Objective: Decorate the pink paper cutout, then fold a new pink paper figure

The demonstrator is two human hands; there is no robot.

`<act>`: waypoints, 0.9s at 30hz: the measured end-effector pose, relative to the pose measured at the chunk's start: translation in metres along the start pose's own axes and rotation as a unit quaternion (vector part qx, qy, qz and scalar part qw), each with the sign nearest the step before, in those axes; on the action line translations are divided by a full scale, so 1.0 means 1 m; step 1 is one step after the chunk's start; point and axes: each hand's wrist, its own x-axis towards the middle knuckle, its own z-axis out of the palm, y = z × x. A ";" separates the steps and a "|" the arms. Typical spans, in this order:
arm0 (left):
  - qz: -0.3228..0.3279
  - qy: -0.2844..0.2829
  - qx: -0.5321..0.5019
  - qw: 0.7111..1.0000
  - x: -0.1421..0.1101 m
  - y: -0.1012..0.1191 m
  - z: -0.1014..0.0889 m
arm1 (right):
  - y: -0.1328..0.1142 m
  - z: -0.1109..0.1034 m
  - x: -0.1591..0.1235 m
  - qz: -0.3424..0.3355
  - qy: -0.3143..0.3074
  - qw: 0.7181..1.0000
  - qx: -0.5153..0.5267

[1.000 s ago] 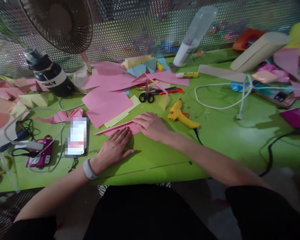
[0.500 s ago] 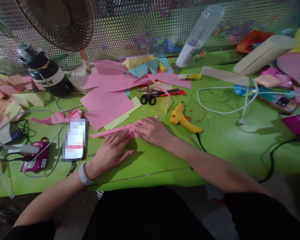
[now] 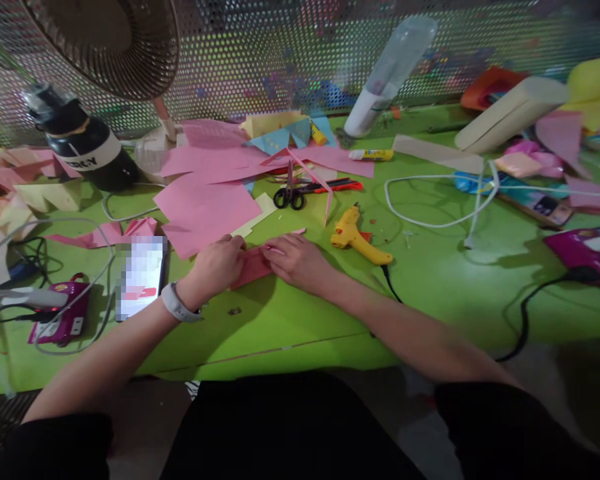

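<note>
A folded strip of pink paper (image 3: 253, 269) lies on the green table between my two hands. My left hand (image 3: 219, 261), with a pale band on its wrist, has its fingers curled over the strip's left end and pinches it. At the other end, my right hand (image 3: 297, 261) grips the upper edge with bent fingertips. Both hands cover parts of the strip. Just behind them lie a large pink sheet (image 3: 205, 213) and a pale yellow paper piece (image 3: 257, 215). Black-handled scissors (image 3: 289, 195) rest farther back. A yellow glue gun (image 3: 357, 237) is right of my right hand.
A phone (image 3: 143, 277) and a purple power strip (image 3: 63, 310) lie to the left, among looped cables. A dark bottle (image 3: 87, 143) and a fan (image 3: 105, 40) stand at the back left. A glue stick (image 3: 373, 155) and a white cable (image 3: 430, 223) lie to the right.
My left hand has gone from lying flat on the pink strip to curling round its end, slightly farther back. The strip's visible part now shows a broader face. My right hand stays near its place.
</note>
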 end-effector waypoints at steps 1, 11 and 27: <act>-0.005 -0.016 -0.025 1.000 0.003 -0.002 -0.002 | 0.000 0.001 0.000 0.001 -0.001 1.000 0.002; 0.116 -0.063 -0.053 0.990 0.017 -0.015 -0.020 | 0.016 -0.007 0.002 0.078 -0.008 0.995 0.068; 0.258 0.184 0.093 0.944 0.012 0.002 -0.030 | 0.010 -0.024 0.003 0.421 -0.041 0.718 0.553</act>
